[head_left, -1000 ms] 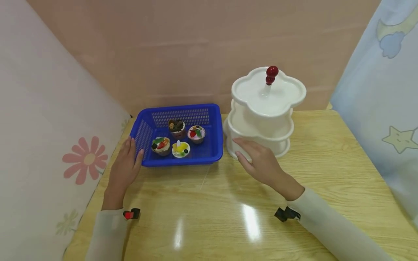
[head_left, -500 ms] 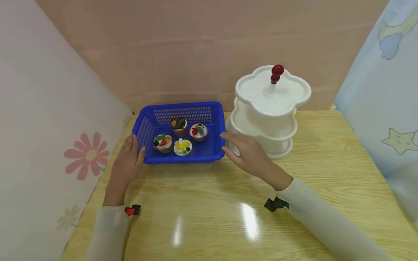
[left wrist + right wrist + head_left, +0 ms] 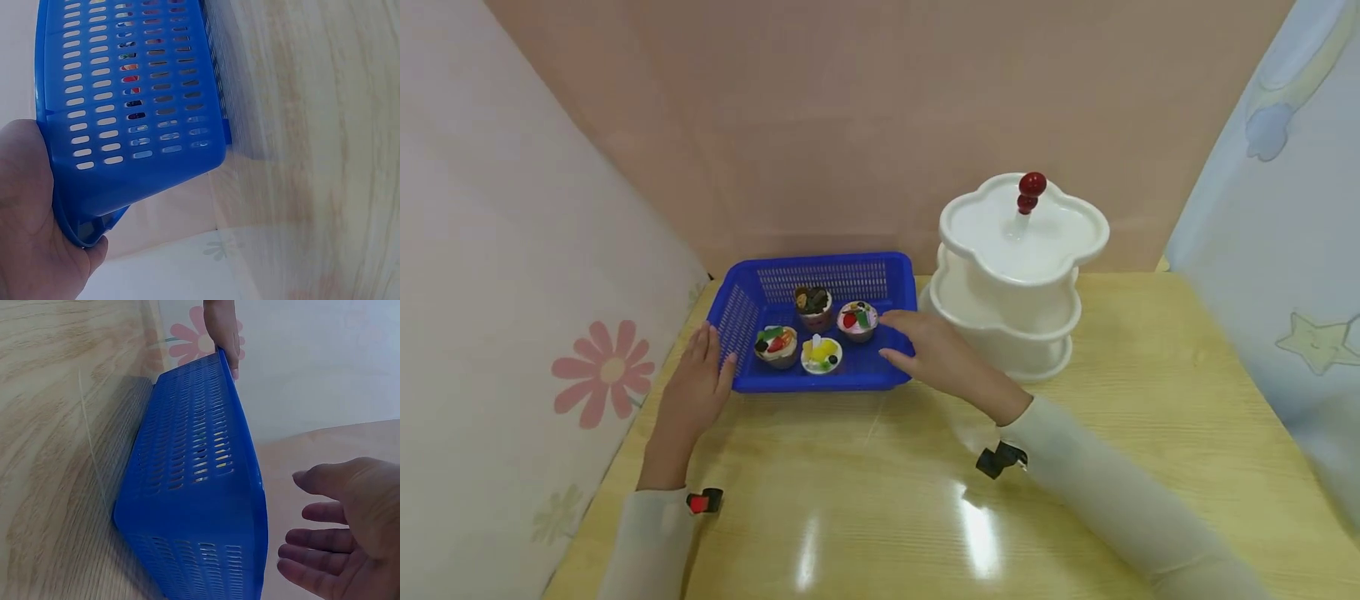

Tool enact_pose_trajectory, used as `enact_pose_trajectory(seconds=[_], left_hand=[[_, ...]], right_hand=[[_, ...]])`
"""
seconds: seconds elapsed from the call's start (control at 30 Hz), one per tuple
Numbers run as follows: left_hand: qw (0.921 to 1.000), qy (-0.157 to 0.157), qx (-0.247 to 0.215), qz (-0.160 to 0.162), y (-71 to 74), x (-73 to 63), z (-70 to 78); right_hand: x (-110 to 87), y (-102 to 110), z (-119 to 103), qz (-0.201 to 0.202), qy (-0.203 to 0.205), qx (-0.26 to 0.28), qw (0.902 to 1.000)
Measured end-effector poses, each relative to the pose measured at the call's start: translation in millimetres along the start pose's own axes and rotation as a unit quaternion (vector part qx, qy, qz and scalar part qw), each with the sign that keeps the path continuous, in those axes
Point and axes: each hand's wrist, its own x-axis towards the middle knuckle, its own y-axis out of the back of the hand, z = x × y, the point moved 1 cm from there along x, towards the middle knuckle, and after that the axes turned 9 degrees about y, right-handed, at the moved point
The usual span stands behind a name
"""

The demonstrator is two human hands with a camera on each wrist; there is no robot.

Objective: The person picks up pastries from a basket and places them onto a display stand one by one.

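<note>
A blue plastic basket (image 3: 823, 382) holds several toy cupcakes. One is a chocolate-topped cupcake (image 3: 813, 305), another a pink-cream cupcake (image 3: 857, 320) with a strawberry. In front sit a fruit-topped cupcake (image 3: 777, 345) and a yellow-topped cupcake (image 3: 822, 354). My left hand (image 3: 691, 387) rests on the basket's left rim near the front corner, its fingers fairly straight. My right hand (image 3: 936, 350) reaches over the right rim, fingertips close beside the pink-cream cupcake. In the right wrist view, the right hand's thumb and fingers (image 3: 322, 540) are apart with nothing between them.
A white tiered stand (image 3: 1022, 242) with flower-shaped trays and a red knob (image 3: 1032, 185) stands right of the basket, behind my right hand. Both are on a wooden table (image 3: 1150, 417). Printed cloths hang at the left and right, and a plain backdrop (image 3: 820, 125) stands behind.
My right hand has moved left from in front of the stand, past the basket's right rim to beside the pink-cream cupcake. My left hand has stayed on the left rim.
</note>
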Motion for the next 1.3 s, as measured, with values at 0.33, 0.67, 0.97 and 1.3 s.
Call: enact_pose_trajectory(seconds=[0.33,0.67,0.97,1.3], left_hand=[[0.9999,0.007,-0.005,-0.01,-14.4,-20.4,-7.7],[0.9999,0.006,0.006,-0.012,-3.5,-10.0,0.4],[0.9999,0.011,0.009,-0.01,-2.6,-6.9,1.4],[0.9999,0.005,0.01,-0.001,-3.3,-3.2,-0.1]], right_hand=[[8.5,-24.3,-0.3,-0.089,-0.012,-0.025,0.9956],[27.8,-24.5,4.9,-0.131,-0.01,-0.026,0.9909],[43.3,-32.4,-0.8,-0.199,-0.012,-0.02,0.9797],[59.3,-36.5,2.8,-0.264,0.001,-0.021,0.9643]])
